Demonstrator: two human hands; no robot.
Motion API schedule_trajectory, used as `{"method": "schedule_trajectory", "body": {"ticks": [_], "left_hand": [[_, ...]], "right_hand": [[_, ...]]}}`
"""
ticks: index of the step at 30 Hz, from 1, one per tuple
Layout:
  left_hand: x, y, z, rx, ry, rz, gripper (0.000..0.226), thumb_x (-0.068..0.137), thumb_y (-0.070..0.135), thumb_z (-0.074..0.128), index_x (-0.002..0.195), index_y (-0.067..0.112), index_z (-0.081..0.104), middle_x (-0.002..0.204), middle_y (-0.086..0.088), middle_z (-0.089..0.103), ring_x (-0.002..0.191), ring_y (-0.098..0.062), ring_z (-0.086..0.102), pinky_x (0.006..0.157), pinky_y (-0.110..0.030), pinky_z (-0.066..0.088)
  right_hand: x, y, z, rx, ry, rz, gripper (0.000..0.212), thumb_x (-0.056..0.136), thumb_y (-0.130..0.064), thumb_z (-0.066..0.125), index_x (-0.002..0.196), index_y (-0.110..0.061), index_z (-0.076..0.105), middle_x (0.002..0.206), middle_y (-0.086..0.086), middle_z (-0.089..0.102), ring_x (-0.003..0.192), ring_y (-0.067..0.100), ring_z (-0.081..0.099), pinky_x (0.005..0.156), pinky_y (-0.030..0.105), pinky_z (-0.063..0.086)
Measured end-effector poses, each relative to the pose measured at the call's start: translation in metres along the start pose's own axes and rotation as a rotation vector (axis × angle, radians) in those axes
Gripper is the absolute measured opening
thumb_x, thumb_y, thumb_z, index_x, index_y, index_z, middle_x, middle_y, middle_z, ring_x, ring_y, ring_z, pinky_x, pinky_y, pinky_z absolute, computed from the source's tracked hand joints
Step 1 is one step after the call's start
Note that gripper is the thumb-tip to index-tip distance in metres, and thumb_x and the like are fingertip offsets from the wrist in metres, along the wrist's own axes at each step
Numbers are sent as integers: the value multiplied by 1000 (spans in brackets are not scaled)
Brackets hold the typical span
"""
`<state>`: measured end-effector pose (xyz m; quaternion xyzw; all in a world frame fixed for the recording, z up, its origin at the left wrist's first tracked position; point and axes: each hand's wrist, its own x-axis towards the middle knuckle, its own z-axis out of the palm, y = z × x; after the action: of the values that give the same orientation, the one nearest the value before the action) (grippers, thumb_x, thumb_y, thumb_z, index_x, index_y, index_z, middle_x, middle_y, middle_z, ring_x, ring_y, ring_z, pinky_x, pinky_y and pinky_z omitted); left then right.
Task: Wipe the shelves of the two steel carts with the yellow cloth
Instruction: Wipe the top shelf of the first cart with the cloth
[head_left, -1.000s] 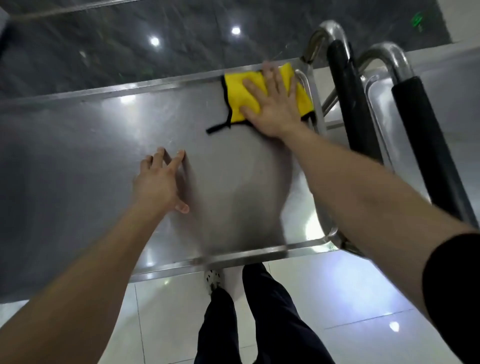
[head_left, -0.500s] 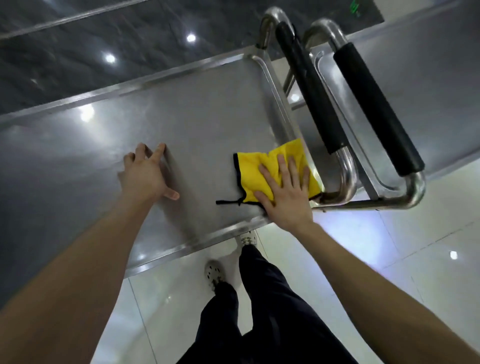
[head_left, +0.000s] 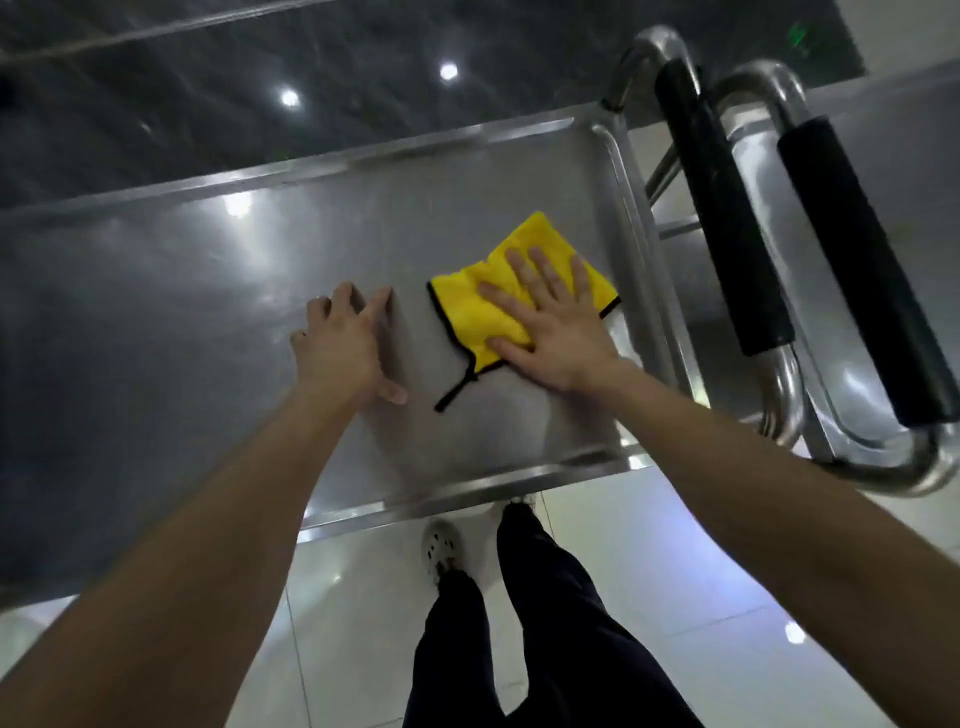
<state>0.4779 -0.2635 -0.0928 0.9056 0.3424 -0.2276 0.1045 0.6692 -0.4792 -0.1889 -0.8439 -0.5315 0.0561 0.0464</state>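
Observation:
The yellow cloth (head_left: 472, 306), edged in black, lies flat on the top shelf of the near steel cart (head_left: 182, 291), towards its right end. My right hand (head_left: 550, 322) presses on the cloth with fingers straight and spread. My left hand (head_left: 340, 345) rests on the bare shelf just left of the cloth, fingers spread and holding nothing. The second steel cart (head_left: 883, 171) stands to the right, end to end with the first.
Two steel push handles with black foam grips (head_left: 722, 208) (head_left: 862, 265) stand between the carts, right of the cloth. A dark glossy wall runs behind the cart. My legs and shoes stand on the pale tiled floor (head_left: 649, 571) below the shelf's front rim.
My right hand slid the cloth from the far right corner to the near right corner, then back towards the middle of the shelf's right end. My left hand stayed planted on the shelf.

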Motion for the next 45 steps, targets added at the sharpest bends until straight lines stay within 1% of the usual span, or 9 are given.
{"method": "schedule_trajectory", "body": {"ticks": [6, 10, 16, 20, 25, 28, 30, 35, 45], "left_hand": [[9, -1, 6, 27, 4, -34, 155, 45, 62, 103, 168, 47, 11, 171, -3, 15, 152, -39, 23, 111, -61, 47], [12, -4, 10, 16, 31, -42, 155, 44, 61, 104, 168, 48, 11, 174, -1, 14, 155, -38, 22, 112, -62, 45], [7, -9, 16, -118, 37, -87, 164, 41, 52, 107, 172, 18, 14, 178, -3, 19, 163, -32, 20, 125, -57, 32], [-5, -12, 16, -182, 123, -64, 129, 37, 55, 106, 146, 17, 48, 152, -10, 45, 140, -36, 47, 111, -53, 45], [-30, -30, 25, -105, 186, -42, 97, 57, 83, 86, 126, 21, 58, 133, -10, 53, 127, -35, 51, 101, -52, 48], [-53, -74, 38, -219, 234, 16, 77, 73, 66, 88, 131, 21, 65, 135, -9, 57, 128, -35, 54, 107, -50, 49], [-67, -114, 47, -184, 251, -17, 72, 76, 50, 90, 138, 23, 65, 144, -9, 55, 136, -35, 50, 115, -50, 43], [-84, -190, 55, -154, 135, -164, 96, 76, 45, 91, 159, 33, 44, 171, -8, 29, 156, -35, 27, 125, -55, 31], [-87, -230, 67, -108, 71, -138, 116, 76, 76, 82, 168, 39, 23, 174, -7, 23, 159, -35, 23, 122, -60, 33]], "right_hand": [[172, 28, -20, 105, -56, 410, 81, 95, -84, 25, 168, -51, 12, 180, 10, -7, 165, 39, -11, 124, 75, -9], [198, -27, -3, 53, -11, 199, 78, 98, -80, 28, 168, -47, 20, 180, 14, -1, 165, 43, -5, 123, 77, -4], [88, -68, 17, 75, 52, 8, 71, 104, -76, 32, 167, -43, 31, 180, 11, 11, 166, 38, 5, 125, 74, 4], [-23, -74, 23, 49, 75, 4, 73, 106, -74, 35, 170, -42, 22, 181, 8, 4, 166, 36, 0, 124, 75, 8], [-124, -103, 26, 9, 42, 256, 74, 106, -74, 34, 170, -43, 15, 181, 7, -2, 166, 36, -4, 126, 74, 7], [-136, -151, 31, 35, 52, 418, 74, 105, -74, 34, 170, -41, 19, 181, 10, -1, 166, 39, -3, 126, 74, 2], [-127, -190, 35, 56, 37, 322, 73, 105, -73, 36, 170, -42, 20, 180, 12, -1, 166, 39, -4, 125, 76, 4], [-86, -251, 42, 77, -32, 16, 71, 105, -74, 36, 169, -47, 20, 181, 7, -2, 166, 35, -9, 124, 75, 4], [126, -198, 13, 130, -117, 359, 72, 100, -79, 32, 166, -54, 17, 181, 5, -7, 166, 34, -12, 123, 75, -11]]}}
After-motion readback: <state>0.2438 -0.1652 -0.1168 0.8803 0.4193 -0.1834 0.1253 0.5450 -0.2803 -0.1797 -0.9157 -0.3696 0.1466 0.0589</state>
